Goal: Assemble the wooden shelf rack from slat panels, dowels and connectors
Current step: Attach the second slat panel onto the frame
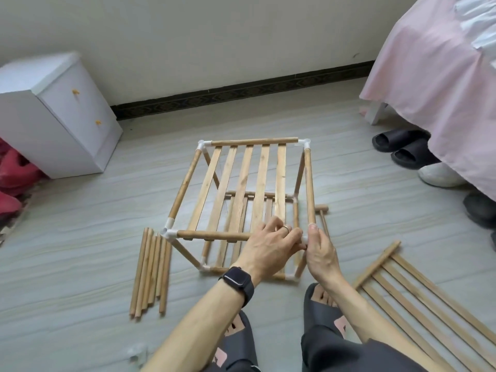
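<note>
A two-tier wooden rack (241, 183) stands on the floor in front of me, its dowels joined by white connectors (169, 232). Its top slat panel (264, 167) sits level. My left hand (271, 245) grips the top front rail at its right end. My right hand (319, 251) pinches the white connector (304, 239) at the near right corner, mostly hidden by the fingers. Several loose dowels (150, 272) lie to the left. A spare slat panel (424, 304) lies at lower right. A small wooden mallet (322, 213) lies behind the rack's right side.
A white drawer cabinet (59, 116) stands at back left with red items (13, 181) beside it. A bed with a pink cover (434, 76) and several shoes (402, 149) are at right. A loose white connector (138, 353) lies by my left arm. My slippered feet are below.
</note>
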